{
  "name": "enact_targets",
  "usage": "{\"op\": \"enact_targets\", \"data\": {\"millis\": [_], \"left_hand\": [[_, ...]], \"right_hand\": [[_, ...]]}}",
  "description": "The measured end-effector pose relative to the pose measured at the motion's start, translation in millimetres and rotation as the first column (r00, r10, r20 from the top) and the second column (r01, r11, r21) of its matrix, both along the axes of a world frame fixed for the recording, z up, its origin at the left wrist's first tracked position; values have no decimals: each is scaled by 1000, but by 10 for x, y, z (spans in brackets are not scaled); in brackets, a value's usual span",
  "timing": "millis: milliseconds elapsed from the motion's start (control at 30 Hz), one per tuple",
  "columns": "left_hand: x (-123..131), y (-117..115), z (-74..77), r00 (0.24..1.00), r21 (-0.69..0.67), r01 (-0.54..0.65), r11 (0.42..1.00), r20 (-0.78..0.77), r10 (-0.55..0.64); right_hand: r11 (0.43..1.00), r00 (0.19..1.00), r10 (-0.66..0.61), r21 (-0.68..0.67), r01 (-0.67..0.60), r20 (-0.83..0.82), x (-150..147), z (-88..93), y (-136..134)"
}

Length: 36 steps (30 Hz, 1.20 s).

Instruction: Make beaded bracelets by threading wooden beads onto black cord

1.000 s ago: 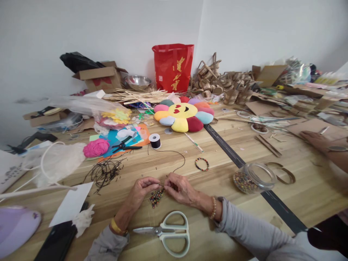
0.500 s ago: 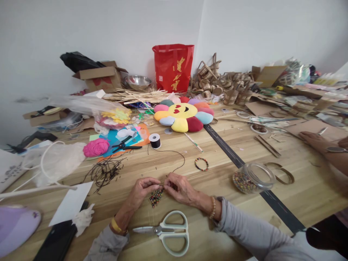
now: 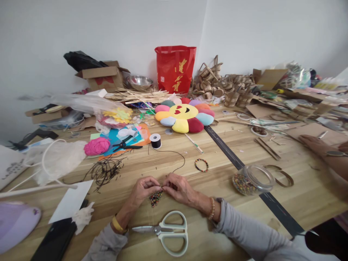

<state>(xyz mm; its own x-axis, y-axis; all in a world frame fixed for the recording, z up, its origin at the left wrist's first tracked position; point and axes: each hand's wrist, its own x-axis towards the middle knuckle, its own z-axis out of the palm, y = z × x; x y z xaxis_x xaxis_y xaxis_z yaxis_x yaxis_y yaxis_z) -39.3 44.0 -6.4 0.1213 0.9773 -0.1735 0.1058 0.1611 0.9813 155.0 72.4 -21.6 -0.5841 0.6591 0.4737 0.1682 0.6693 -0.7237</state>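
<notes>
beads [image 3: 155, 198], small and many-coloured, lie in a loose cluster on the wooden table [image 3: 209, 239], right under the fingertips of the two hands. the left hand [image 3: 144, 190] is half curled, thumb and forefinger drawn close at the tips — too small to tell whether they have hold of anything. the right hand [image 3: 181, 188] mirrors it, fingers bent inward, its tips meeting the left's just above the beads; what lies between them is hidden. a black cord [image 3: 184, 158] loops from the white-ended spool [image 3: 155, 137] down to the right hand's knuckles.

nearer the person, white-handled scissors [image 3: 163, 230] lie with blades pointing left. a beaded ring [image 3: 201, 171] sits beyond the right hand, and farther right a clear jar [image 3: 273, 178] holds more beads, beside a dark strip [image 3: 225, 148]. a tangle of black cord pieces [image 3: 106, 170] lies off to the left — and at the far right, another person's hand [image 3: 312, 143] rests near some brown cardboard [image 3: 310, 127].
</notes>
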Motion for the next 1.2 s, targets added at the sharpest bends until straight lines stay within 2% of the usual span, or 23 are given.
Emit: {"op": "enact_targets", "data": {"millis": [200, 300, 500, 733, 1000, 1200], "left_hand": [[19, -31, 50, 999, 42, 10, 999, -31, -9], [45, -50, 76, 1000, 94, 8, 996, -17, -6], [87, -59, 58, 1000, 124, 27, 992, -6, -27], [55, -53, 26, 997, 159, -7, 987, -71, 19], [37, -61, -73, 995, 195, 1, 981, -102, 20], [55, -62, -77, 989, 181, 11, 983, -146, 16]], "right_hand": [[983, 988, -151, 102, 151, -12, 2, 88, -34], [986, 994, -107, 128, 109, -25, -15, 112, -63], [1000, 1000, 13, 26, -12, -19, -51, 16, -60], [991, 999, -41, 125, 42, -8, -29, -18, 20], [999, 1000, 17, 29, -18, 9, -25, -8, 23], [1000, 1000, 21, -2, -21, 15, -6, -22, 48]]}}
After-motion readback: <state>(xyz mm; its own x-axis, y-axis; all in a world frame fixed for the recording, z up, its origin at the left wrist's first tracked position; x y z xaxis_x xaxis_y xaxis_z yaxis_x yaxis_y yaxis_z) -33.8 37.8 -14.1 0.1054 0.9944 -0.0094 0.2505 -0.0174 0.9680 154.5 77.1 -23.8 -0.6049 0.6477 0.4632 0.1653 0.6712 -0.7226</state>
